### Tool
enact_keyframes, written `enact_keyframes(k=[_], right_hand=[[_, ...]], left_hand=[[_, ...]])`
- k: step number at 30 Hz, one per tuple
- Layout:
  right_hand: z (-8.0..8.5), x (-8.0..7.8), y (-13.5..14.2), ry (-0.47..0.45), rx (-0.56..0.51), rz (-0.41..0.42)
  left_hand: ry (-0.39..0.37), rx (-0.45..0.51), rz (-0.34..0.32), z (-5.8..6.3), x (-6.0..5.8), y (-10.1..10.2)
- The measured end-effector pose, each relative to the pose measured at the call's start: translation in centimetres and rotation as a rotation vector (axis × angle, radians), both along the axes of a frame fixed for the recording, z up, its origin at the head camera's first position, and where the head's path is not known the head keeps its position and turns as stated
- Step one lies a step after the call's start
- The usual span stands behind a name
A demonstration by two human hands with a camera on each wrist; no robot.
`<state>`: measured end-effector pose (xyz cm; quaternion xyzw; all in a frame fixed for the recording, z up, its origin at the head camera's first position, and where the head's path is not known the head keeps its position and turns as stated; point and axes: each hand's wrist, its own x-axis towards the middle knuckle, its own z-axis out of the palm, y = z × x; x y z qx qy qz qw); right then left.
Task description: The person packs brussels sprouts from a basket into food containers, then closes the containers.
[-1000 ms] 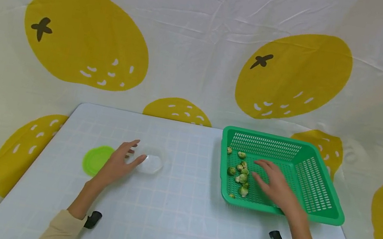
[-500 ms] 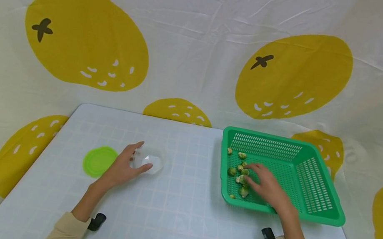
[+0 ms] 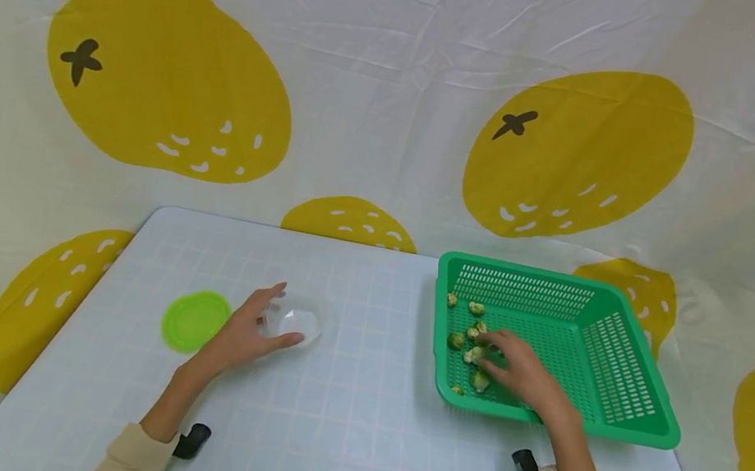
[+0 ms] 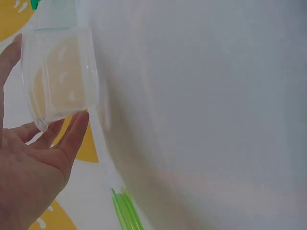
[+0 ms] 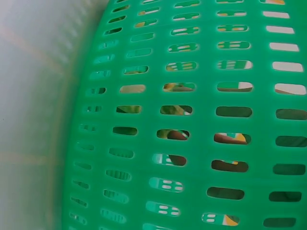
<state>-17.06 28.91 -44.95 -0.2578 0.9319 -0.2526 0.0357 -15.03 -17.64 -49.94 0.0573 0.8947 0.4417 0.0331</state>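
A small clear plastic container (image 3: 301, 324) stands on the table left of centre. My left hand (image 3: 243, 340) holds it around its side, the thumb on the near side and fingers on the far side. The left wrist view shows the fingertips against the container's wall (image 4: 62, 76). Inside a green slotted basket (image 3: 622, 434), my right hand (image 3: 525, 373) reaches down from the right and pinches at a Brussels sprout (image 3: 473, 356) in a small cluster. The fingers partly cover the sprouts. In the right wrist view, the slotted basket wall (image 5: 201, 120) hides most of this hand.
A round lime-green lid (image 3: 192, 321) lies left of the container, close to the left hand. More Brussels sprouts (image 3: 456, 340) sit along the basket's left side. A white cloth with yellow fruit prints (image 3: 370, 101) hangs behind the pale checked table (image 3: 342, 446).
My right hand has moved left and down onto the sprouts, its fingers closing there. My left hand has moved slightly right and closed around the clear container.
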Motion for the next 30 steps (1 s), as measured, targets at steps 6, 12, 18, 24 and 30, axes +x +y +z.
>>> enact_keyframes(k=[6,12,18,24,30], right_hand=[[-0.28,-0.01,0.07,0.002,0.012,0.009],[-0.35,0.05,-0.12,-0.001,0.031,0.011],[-0.43,0.09,-0.10,-0.003,0.021,-0.003],[-0.46,-0.07,-0.11,0.000,0.013,0.005],[-0.40,-0.17,-0.08,-0.017,-0.002,0.009]], left_hand=[[-0.013,-0.003,0.027,0.23,0.05,0.46],[-0.004,-0.017,0.023,0.28,0.14,0.57],[0.036,-0.047,-0.004,0.43,0.05,0.45],[0.042,-0.064,-0.016,0.55,0.20,0.28],[-0.007,-0.087,-0.034,0.62,0.32,0.05]])
